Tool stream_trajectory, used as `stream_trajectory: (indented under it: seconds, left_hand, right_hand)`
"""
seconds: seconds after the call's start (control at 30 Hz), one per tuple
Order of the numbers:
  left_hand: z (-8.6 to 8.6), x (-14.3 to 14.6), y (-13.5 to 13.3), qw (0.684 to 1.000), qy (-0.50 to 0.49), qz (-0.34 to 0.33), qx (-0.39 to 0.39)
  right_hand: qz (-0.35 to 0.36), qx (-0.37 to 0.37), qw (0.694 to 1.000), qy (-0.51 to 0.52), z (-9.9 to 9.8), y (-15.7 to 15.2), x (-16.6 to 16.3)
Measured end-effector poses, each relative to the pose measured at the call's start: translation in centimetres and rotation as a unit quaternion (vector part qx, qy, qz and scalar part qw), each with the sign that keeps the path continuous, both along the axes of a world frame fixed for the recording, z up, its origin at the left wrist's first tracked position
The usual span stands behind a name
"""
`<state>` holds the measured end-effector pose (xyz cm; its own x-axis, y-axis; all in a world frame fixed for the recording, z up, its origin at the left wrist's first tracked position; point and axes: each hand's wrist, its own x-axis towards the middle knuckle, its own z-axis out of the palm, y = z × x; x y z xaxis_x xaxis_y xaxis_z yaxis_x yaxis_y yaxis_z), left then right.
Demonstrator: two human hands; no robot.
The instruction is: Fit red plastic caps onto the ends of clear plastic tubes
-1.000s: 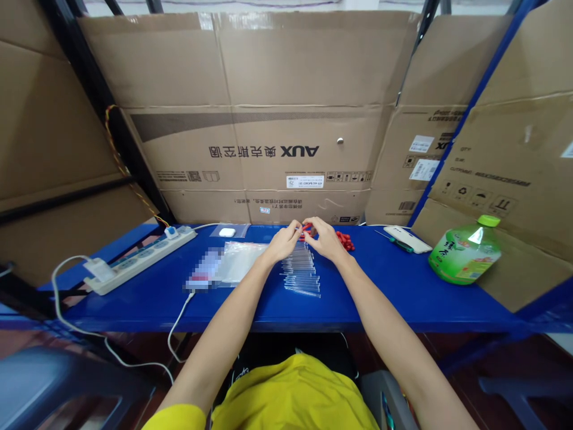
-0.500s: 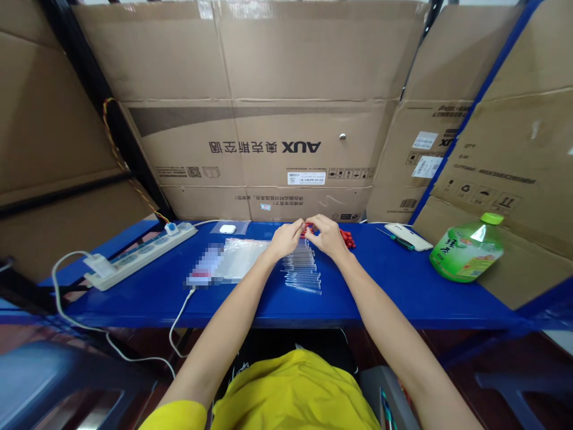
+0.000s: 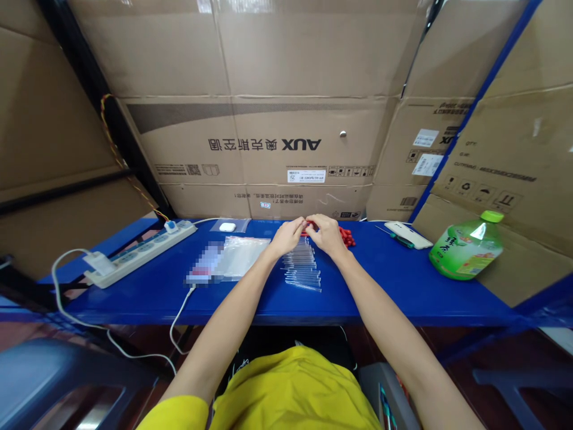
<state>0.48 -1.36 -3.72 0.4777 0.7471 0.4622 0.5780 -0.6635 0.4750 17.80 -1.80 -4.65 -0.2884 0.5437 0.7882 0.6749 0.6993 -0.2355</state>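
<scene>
My left hand (image 3: pixel 287 237) and my right hand (image 3: pixel 326 234) meet fingertip to fingertip near the back of the blue table. Both are closed in a pinch. Red shows between them, and my right fingers appear to grip a small red piece (image 3: pixel 308 226). What the left fingertips hold is hidden. Just below the hands, thin clear tubes (image 3: pixel 301 263) lie side by side in a column. Beside my right hand is a pile of small red pieces (image 3: pixel 347 237), partly covered by that hand.
Clear plastic bags (image 3: pixel 244 258) and a blurred-out phone-like object (image 3: pixel 205 263) lie left, beyond them a power strip (image 3: pixel 147 252) and a white case (image 3: pixel 227 227). Rightward are a green-handled screwdriver (image 3: pixel 401 240), a white flat object (image 3: pixel 409 235) and a green bottle (image 3: pixel 466 248). Cardboard (image 3: pixel 268 71) walls the back.
My fingertips have drawn slightly closer together over the red piece, and the right fingers are more curled. The tubes and the other things stay where they were.
</scene>
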Motion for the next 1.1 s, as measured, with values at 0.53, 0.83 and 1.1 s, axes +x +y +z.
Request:
stream_trajectory:
  seconds: [0.53,0.83,1.1]
  left_hand:
    - [-0.3,-0.4,-0.8,0.996,0.065,0.064,0.013]
    - [-0.7,-0.7,-0.4,0.991,0.128,0.039,-0.002]
    - [-0.6,-0.4,-0.1,0.99,0.129,0.051,0.022]
  right_hand:
    - [0.052,-0.105,0.989,0.087,-0.2,0.3,0.7]
    - [0.094,-0.147,0.982,0.075,0.0,-0.1,1.0]
    - [0.063,-0.111,0.991,0.045,0.2,-0.3,0.8]
